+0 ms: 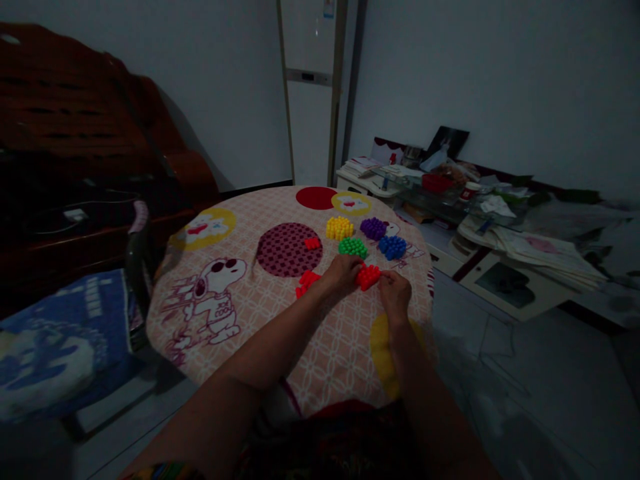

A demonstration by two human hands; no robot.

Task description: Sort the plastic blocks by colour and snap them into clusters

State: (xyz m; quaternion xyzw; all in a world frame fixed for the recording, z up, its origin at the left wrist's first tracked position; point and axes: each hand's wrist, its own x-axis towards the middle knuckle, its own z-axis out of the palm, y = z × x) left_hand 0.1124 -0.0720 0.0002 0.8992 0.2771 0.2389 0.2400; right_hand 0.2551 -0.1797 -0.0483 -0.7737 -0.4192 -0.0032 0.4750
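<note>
Two bare hands hold a knobbly cluster of bright red plastic pieces above a round table with a pink patterned cloth

Taking the red cluster as the clock's centre, the left hand grips it at 9 o'clock, fingers curled, and the right hand pinches it at 3 o'clock; a green beaded plastic cluster sits near at 11 o'clock, a yellow one beyond it, a purple one at 12, a blue one at 1, a small red plastic piece at 10, and more red pieces at 9, partly behind the left forearm
</note>
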